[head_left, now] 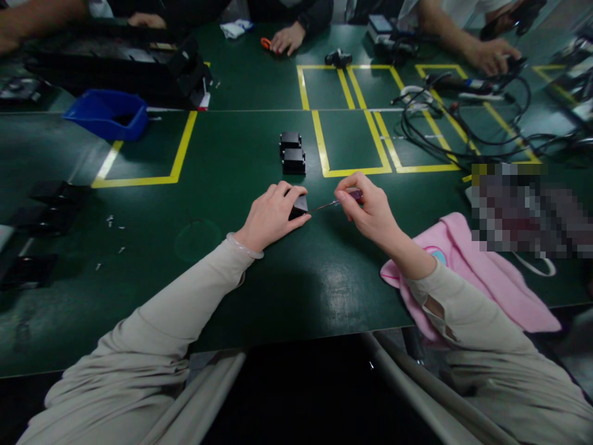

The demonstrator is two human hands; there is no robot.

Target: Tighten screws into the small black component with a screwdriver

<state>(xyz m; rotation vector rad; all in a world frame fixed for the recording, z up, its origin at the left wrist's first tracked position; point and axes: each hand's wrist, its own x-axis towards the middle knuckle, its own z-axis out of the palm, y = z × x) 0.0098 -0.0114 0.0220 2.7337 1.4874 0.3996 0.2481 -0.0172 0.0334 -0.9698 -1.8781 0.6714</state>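
Note:
My left hand (pixel 273 215) rests on the green table (pixel 259 290) and grips a small black box (pixel 299 206). My right hand (pixel 368 210) holds a thin screwdriver (pixel 338 201) with a dark red handle. Its metal tip points left and meets the right side of the box. Two more small black boxes (pixel 291 152) sit close together a little farther back, near a yellow taped square.
A pink cloth (pixel 482 272) lies under my right forearm. A blue bin (pixel 107 114) stands at the back left, black parts (pixel 50 207) at the left edge. Tangled black cables (pixel 467 117) cover the back right. Other people's hands (pixel 288 38) work at the far edge.

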